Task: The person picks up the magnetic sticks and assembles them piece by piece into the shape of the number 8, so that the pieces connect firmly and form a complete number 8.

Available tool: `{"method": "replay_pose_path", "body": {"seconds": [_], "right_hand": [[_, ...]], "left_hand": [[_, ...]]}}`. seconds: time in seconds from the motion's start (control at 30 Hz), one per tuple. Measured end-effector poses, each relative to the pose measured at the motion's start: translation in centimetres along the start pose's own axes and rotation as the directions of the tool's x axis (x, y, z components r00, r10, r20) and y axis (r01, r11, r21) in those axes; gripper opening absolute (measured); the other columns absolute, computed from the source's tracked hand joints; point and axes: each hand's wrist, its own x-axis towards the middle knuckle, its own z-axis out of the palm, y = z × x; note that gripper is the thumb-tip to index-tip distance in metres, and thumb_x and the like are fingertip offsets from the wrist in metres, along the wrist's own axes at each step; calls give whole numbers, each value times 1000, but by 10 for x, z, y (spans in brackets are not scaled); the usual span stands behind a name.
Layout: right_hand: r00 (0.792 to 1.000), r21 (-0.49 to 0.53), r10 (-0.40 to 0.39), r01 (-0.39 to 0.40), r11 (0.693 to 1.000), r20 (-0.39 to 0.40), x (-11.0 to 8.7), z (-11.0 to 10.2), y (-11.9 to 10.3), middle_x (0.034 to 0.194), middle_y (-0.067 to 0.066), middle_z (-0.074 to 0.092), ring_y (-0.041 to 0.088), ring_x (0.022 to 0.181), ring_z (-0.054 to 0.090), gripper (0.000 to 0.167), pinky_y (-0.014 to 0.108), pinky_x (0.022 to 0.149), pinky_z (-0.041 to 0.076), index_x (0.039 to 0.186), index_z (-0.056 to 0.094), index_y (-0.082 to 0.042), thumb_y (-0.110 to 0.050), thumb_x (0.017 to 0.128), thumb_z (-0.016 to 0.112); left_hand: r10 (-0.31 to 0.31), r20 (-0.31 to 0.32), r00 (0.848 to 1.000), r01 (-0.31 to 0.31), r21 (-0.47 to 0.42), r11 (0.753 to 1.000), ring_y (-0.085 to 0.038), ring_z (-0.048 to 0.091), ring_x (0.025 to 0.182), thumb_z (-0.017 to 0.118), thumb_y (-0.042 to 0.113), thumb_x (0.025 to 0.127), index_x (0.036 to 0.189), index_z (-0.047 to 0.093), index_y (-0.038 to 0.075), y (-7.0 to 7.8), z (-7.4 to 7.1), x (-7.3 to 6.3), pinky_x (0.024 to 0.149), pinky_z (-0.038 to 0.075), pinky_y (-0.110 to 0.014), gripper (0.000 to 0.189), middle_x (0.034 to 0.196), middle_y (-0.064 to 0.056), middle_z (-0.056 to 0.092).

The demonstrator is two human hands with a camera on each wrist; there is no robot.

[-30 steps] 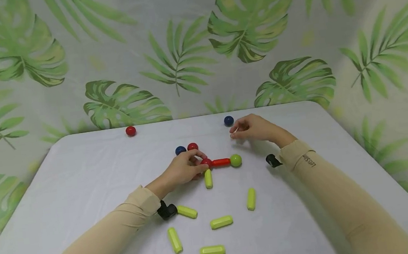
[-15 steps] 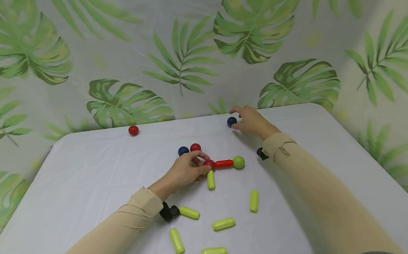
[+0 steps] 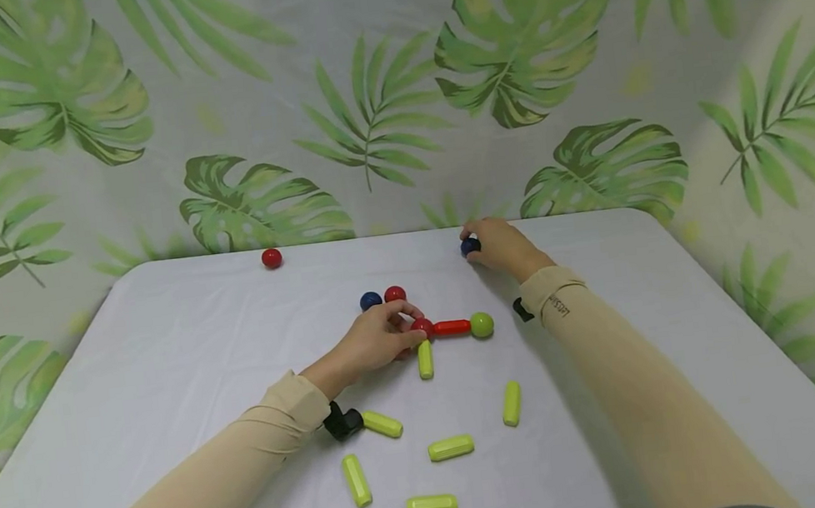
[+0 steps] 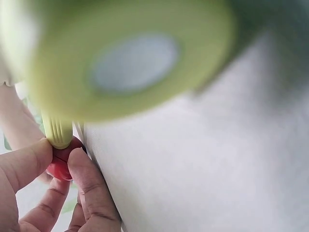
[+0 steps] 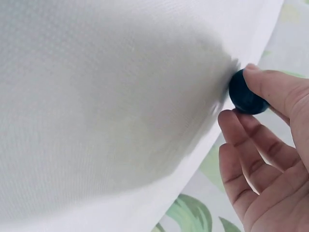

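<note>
My left hand (image 3: 375,340) pinches a red ball (image 3: 423,327) between thumb and fingers. From that ball a red rod (image 3: 452,328) reaches right to a green ball (image 3: 482,325), and a yellow-green rod (image 3: 426,361) points toward me. The left wrist view shows thumb and fingers about the red ball (image 4: 60,164), with the yellow-green rod (image 4: 58,131) against it. Near the table's back edge, my right hand (image 3: 503,245) grips a dark blue ball (image 3: 470,246). In the right wrist view, thumb and fingertips touch this blue ball (image 5: 245,96).
Just behind my left hand are another blue ball (image 3: 371,301) and a red ball (image 3: 394,294). A separate red ball (image 3: 272,258) sits at the back left. Several yellow-green rods (image 3: 451,448) lie toward the front; one blurs large across the left wrist view.
My right hand has reached back and left to the dark blue ball, and its fingers have closed about it. The left hand keeps its hold on the red ball.
</note>
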Motion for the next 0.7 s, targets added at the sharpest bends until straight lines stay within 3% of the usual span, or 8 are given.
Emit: {"method": "replay_pose_path", "body": {"seconds": [0.17, 0.33, 0.7], "right_hand": [[1000, 39, 11, -11, 999, 19, -6, -5, 1, 147, 27, 62, 41, 134, 62, 45, 54, 115, 49, 144, 62, -1, -18, 103, 73], [1000, 96, 14, -16, 995, 20, -13, -8, 7, 133, 26, 69, 37, 120, 66, 45, 51, 107, 54, 141, 64, 0, -18, 101, 76], [997, 164, -70, 66, 984, 20, -34, -18, 13, 114, 21, 75, 30, 98, 69, 41, 45, 90, 56, 136, 67, -2, -18, 100, 78]], "left_hand": [[-8, 2, 1000, 8, -2, 1000, -16, 67, 81, 75, 19, 102, 127, 70, 13, 1, 1, 0, 73, 57, -24, 26, 105, -9, 66], [-12, 0, 1000, 12, -4, 1000, -17, 67, 81, 75, 19, 103, 127, 70, 12, 2, 0, 0, 72, 58, -25, 26, 105, -9, 66], [-24, -2, 1000, 24, -6, 1000, -17, 67, 82, 75, 20, 103, 127, 70, 13, 1, 0, -1, 73, 58, -24, 26, 106, -9, 66]]}}
